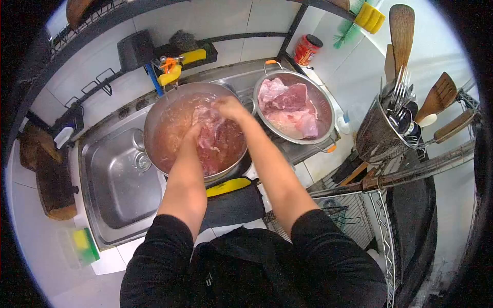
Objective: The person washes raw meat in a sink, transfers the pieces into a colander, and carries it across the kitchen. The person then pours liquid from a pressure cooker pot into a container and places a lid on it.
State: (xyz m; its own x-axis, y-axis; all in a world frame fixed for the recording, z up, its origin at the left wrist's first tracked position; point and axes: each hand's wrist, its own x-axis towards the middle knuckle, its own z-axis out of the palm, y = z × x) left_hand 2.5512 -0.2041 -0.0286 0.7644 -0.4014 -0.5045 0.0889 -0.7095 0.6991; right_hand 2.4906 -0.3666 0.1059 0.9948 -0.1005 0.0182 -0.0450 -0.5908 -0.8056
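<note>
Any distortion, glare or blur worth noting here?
Head view: fisheye bowing in the long black metal shelf rail, corners black; head view: soft glints on the rectangular stainless-steel sink basin; head view: cloudy reddish water obscures submerged detail.

The rectangular silver steel sink basin point(115, 185) is at left. To its right stands the wide round grey metal bowl point(149, 123), and in it lies a red raw meat piece point(209, 134). Further right is the round silver metal colander point(325, 107), with pink raw meat chunks point(291, 102) inside. Behind the colander stands a red cylindrical jar point(307, 50); at far right, a dark wire-mesh holder point(376, 134) contains metal forks point(402, 88).
</note>
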